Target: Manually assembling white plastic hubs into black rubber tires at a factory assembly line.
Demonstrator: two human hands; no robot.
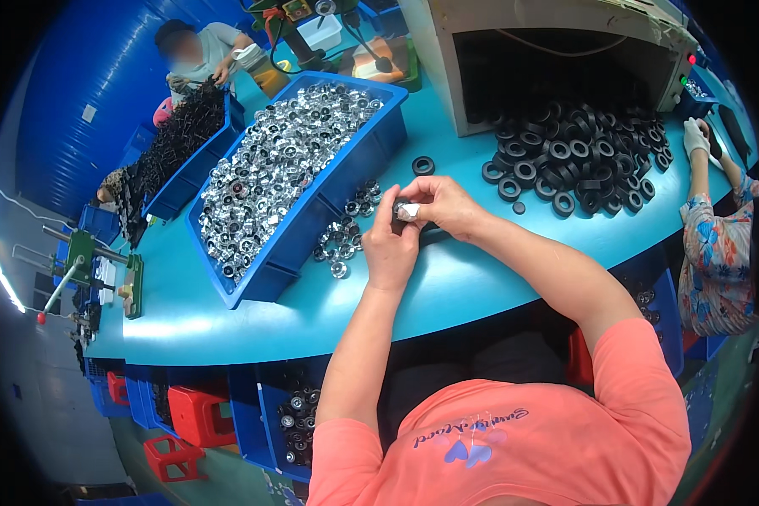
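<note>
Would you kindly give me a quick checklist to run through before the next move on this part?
1. Part held in both hands: ok, left hand and right hand meet on it.
2. Part seated together: cannot tell, fingers hide it.
3. Silver parts within reach: ok, small heap beside the full blue bin.
4. Black rings in supply: ok, big pile by the machine.
5. Table space before the hands: ok.

My counter [447,287] is teal. The bin [358,169] beside me is bright blue, heaped with shiny silver rings [278,160]. The rubber rings [582,152] piled farther off are black. My shirt [514,438] is coral, and a neighbour's sleeve [717,253] is pink with a floral print.
</note>
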